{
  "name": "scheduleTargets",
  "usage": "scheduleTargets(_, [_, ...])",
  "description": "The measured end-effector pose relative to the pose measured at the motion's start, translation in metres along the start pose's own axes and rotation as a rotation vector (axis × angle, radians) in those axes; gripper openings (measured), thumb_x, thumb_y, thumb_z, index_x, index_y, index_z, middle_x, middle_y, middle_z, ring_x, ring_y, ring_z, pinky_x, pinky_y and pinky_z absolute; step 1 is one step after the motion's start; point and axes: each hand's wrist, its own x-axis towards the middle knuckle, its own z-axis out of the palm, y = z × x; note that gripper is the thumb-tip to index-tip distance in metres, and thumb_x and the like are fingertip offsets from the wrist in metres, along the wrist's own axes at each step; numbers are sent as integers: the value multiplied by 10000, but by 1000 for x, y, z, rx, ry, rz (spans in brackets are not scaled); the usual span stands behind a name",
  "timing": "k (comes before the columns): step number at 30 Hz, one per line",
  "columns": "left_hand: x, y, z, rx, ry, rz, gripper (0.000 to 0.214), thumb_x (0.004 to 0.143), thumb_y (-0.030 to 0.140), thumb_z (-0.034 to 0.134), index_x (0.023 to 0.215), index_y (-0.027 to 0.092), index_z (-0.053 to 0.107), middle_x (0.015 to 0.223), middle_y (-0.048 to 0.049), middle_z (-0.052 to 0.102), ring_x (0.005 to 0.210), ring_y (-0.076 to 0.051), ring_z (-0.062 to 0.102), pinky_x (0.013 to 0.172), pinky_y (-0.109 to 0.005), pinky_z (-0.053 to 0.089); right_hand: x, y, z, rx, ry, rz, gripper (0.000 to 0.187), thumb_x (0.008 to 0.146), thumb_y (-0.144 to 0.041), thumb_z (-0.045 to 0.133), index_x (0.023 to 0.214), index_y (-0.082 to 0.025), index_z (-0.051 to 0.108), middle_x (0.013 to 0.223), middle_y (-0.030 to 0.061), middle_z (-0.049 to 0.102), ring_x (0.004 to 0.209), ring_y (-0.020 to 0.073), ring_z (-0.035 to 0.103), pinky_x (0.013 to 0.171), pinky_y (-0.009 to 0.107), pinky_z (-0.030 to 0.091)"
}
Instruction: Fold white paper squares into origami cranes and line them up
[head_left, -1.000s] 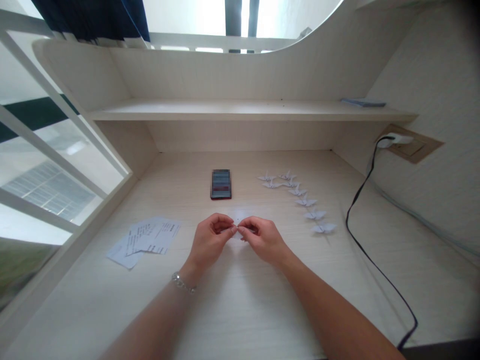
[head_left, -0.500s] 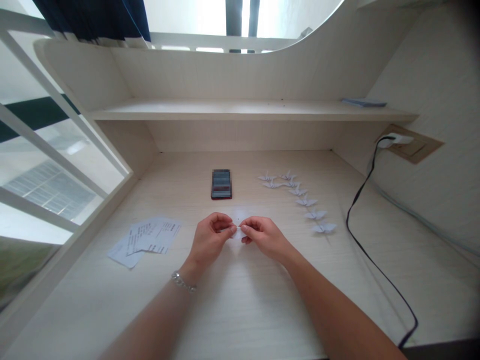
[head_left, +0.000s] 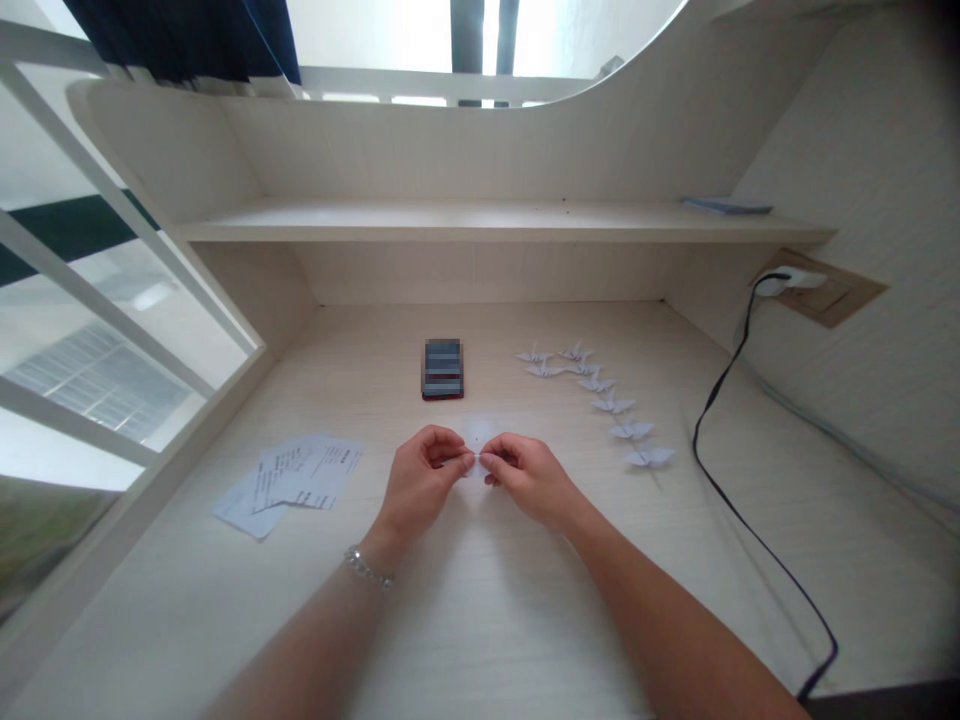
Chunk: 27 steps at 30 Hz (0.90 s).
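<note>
Both hands (head_left: 426,475) (head_left: 531,478) close together, pinching what seems white paper (head_left: 476,456), folded cranes (head_left: 612,405) nearby

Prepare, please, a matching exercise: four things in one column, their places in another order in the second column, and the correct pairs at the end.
Things:
1. small white piece
2. folded paper birds
3. printed sheets
4. black cable

Places:
A. overlapping, on the left side of the desk
B. running from the wall socket
C. between the fingertips of the left hand and the right hand
D. in a curved row, right of the phone

Pairs: 1-C, 2-D, 3-A, 4-B
</note>
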Motion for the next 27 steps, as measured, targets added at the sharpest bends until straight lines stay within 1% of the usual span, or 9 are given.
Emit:
scheduleTargets(5, [-1, 1, 1, -2, -13, 11, 242, 599, 221, 717, 761, 142, 555, 723, -22, 628, 681, -134, 612, 627, -240, 494, 0, -1, 0, 29, -17, 17, 156, 793, -268, 508, 787, -153, 614, 692, 23, 629, 594, 126, 601, 554, 225, 448])
scheduleTargets(9, [-1, -1, 0, 27, -17, 14, 228, 609, 218, 711, 768, 145, 564, 725, -26, 641, 688, -142, 624, 640, -248, 502, -1, 1, 0, -53, 7, -20, 136, 785, -256, 516, 774, -161, 614, 680, 22, 633, 620, 129, 586, 575, 226, 434])
scheduleTargets(14, [0, 0, -3, -38, -106, -68, 245, 648, 192, 674, 860, 146, 560, 738, -47, 672, 726, -178, 646, 660, -299, 523, 0, 4, -2, -94, -1, -21, 126, 787, -237, 500, 754, -164, 598, 670, 14, 625, 589, 121, 566, 550, 219, 408])
scheduleTargets(17, [-1, 2, -3, -38, -141, -78, 220, 669, 174, 644, 869, 145, 559, 795, -63, 676, 794, -195, 644, 671, -316, 532, 1, 4, -4, -109, -13, -19, 125, 785, -229, 496, 748, -163, 595, 658, 9, 614, 586, 120, 559, 547, 217, 398])
scheduleTargets(19, [-1, 3, -3, 17, -150, -50, 213, 674, 186, 641, 870, 147, 566, 810, -61, 671, 801, -188, 642, 687, -308, 529, 0, 2, -5, -139, -15, -33, 125, 785, -226, 495, 748, -166, 598, 652, 5, 610, 591, 121, 552, 552, 218, 391])
scheduleTargets(23, [-1, 2, -3, 128, -143, 10, 202, 667, 208, 653, 848, 148, 586, 794, -54, 668, 745, -158, 644, 694, -268, 512, -3, -4, -4, -221, -22, -76, 126, 781, -222, 501, 735, -173, 608, 643, 0, 602, 592, 119, 527, 547, 218, 372])
scheduleTargets(27, [0, 1, -5, 91, -136, -27, 183, 646, 169, 648, 819, 141, 594, 788, -63, 678, 742, -167, 649, 674, -263, 509, -3, -5, -6, -224, -31, -82, 125, 777, -218, 506, 735, -169, 613, 645, 0, 603, 599, 119, 526, 551, 216, 370])
